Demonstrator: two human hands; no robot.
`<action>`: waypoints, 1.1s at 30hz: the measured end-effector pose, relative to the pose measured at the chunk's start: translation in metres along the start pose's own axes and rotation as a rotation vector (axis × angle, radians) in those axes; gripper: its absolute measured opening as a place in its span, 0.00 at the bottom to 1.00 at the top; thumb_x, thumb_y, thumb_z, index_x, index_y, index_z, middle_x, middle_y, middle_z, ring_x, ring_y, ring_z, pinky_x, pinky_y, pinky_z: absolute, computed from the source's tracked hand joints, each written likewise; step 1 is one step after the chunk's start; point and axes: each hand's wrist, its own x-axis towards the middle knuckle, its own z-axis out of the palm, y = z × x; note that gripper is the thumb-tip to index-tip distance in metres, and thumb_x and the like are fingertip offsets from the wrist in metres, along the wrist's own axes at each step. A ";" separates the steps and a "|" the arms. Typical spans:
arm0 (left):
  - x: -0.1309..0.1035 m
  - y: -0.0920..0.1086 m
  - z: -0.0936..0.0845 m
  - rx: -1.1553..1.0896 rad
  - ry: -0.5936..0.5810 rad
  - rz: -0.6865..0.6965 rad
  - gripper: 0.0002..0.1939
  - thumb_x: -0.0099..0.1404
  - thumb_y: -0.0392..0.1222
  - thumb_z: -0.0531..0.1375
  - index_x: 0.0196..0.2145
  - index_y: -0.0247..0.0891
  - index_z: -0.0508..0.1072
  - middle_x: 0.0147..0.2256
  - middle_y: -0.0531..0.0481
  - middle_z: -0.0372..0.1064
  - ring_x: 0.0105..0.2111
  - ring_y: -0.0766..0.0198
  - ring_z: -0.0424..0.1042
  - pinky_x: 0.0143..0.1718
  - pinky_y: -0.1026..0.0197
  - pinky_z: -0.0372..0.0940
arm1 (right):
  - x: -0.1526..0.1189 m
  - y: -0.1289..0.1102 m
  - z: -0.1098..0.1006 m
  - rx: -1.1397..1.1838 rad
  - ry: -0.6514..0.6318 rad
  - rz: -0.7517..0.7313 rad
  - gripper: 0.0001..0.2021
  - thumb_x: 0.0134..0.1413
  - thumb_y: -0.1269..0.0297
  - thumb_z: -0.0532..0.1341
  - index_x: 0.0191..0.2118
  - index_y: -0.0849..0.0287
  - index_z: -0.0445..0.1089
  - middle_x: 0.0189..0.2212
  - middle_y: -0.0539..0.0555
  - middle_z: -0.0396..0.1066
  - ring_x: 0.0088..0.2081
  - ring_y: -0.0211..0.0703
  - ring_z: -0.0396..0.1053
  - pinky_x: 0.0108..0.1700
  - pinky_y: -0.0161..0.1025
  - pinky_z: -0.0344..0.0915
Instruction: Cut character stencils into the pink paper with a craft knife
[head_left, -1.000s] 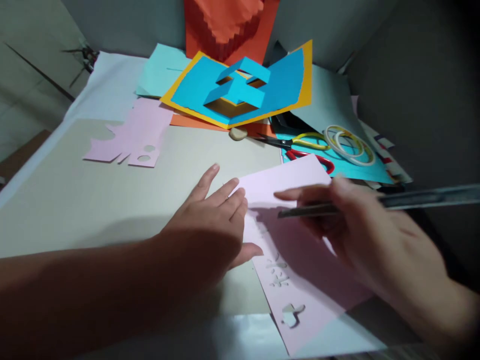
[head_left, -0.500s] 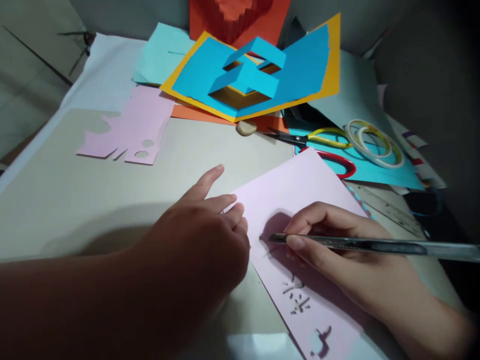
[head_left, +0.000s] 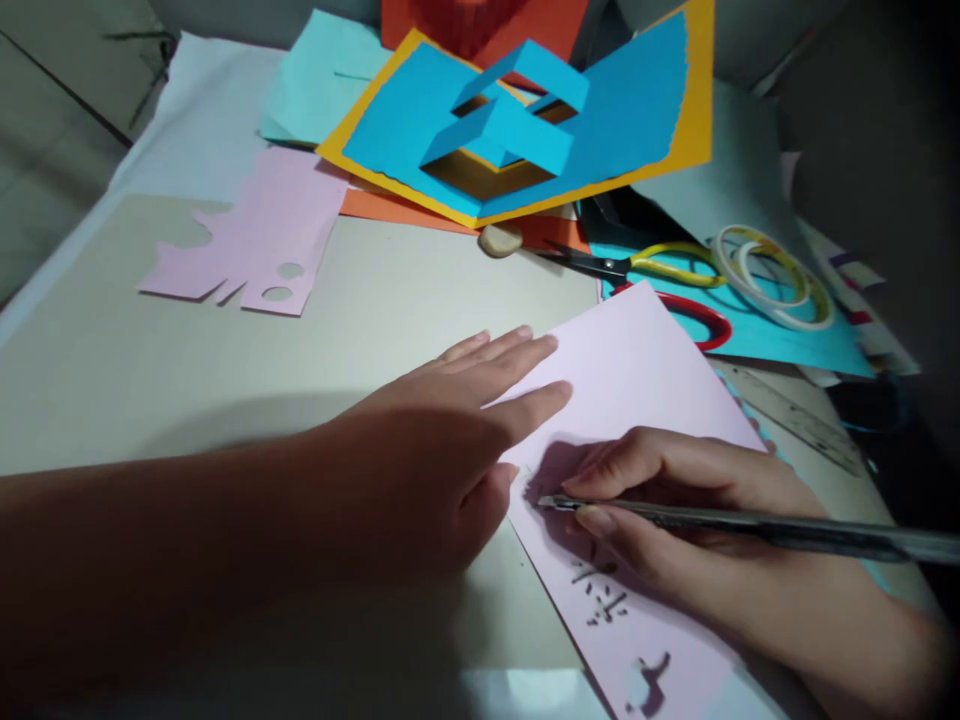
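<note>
While pinching the pen-shaped tool (head_left: 750, 526) near its tip in the curled right hand (head_left: 735, 590), resting the left hand (head_left: 457, 430), spread and empty, across the left edge of the pink sheet (head_left: 634, 370) on the tabletop (head_left: 420, 300). Probably light, bendable, easily torn around the cut-outs (head_left: 606, 606); best held by the uncut top.

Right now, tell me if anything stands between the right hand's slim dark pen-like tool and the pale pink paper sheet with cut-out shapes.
Nothing visible does: the right hand holds the slim dark tool, tip at or just above the pale pink sheet. The left hand crosses the sheet's left edge, beside the tip, not under it.
</note>
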 end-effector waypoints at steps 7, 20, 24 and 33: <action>0.005 -0.006 0.000 -0.067 -0.066 0.016 0.37 0.65 0.34 0.58 0.69 0.34 0.54 0.69 0.39 0.55 0.70 0.53 0.52 0.69 0.47 0.57 | 0.003 0.002 -0.005 0.011 -0.101 -0.075 0.07 0.50 0.71 0.67 0.27 0.50 0.77 0.28 0.49 0.82 0.28 0.45 0.80 0.24 0.34 0.75; 0.004 -0.013 0.010 -0.050 -0.101 0.029 0.26 0.72 0.43 0.57 0.65 0.37 0.63 0.69 0.46 0.54 0.71 0.57 0.51 0.71 0.50 0.51 | -0.021 0.007 0.018 -0.100 0.094 -0.106 0.03 0.54 0.65 0.68 0.32 0.47 0.76 0.34 0.46 0.83 0.31 0.42 0.81 0.27 0.30 0.76; 0.005 -0.014 0.010 -0.031 -0.127 0.046 0.26 0.73 0.44 0.55 0.66 0.37 0.61 0.70 0.46 0.53 0.71 0.56 0.50 0.71 0.49 0.50 | -0.024 0.008 0.019 -0.178 0.116 -0.125 0.06 0.55 0.63 0.67 0.28 0.49 0.77 0.30 0.49 0.82 0.26 0.43 0.79 0.25 0.33 0.74; 0.010 -0.014 0.002 -0.057 -0.285 0.073 0.30 0.72 0.43 0.53 0.68 0.34 0.56 0.72 0.41 0.45 0.73 0.51 0.42 0.72 0.44 0.44 | -0.017 0.009 0.022 -0.106 0.126 -0.039 0.03 0.57 0.66 0.65 0.33 0.51 0.76 0.27 0.45 0.81 0.25 0.39 0.79 0.22 0.29 0.71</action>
